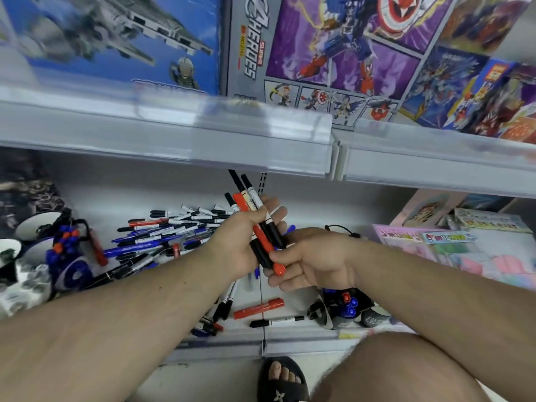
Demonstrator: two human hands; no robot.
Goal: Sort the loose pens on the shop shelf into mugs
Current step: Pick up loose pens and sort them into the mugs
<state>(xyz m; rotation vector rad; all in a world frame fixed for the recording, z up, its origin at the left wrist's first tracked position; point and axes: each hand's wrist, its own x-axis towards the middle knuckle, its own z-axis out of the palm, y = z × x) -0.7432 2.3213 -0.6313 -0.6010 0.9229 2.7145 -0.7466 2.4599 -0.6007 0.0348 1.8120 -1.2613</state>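
My left hand (236,242) grips a bundle of black and red marker pens (251,204) that points up and away over the lower shelf. My right hand (313,258) pinches the lower end of the red pen (279,268) in that bundle. A heap of loose black, blue and red pens (168,230) lies on the white shelf (293,329) behind my left hand. More loose pens lie near the front edge, among them a thick red marker (258,307) and a thin black pen (277,321). A mug (69,256) at the left holds blue and red pens. A dark mug (345,310) under my right wrist holds blue and red ones.
White mugs (32,227) stand at the far left. An upper shelf edge (203,140) overhangs just above the pens, with toy boxes (333,53) on it. Pastel stationery boxes (452,245) fill the right side. My knee (406,369) and a sandalled foot (282,378) are below the shelf.
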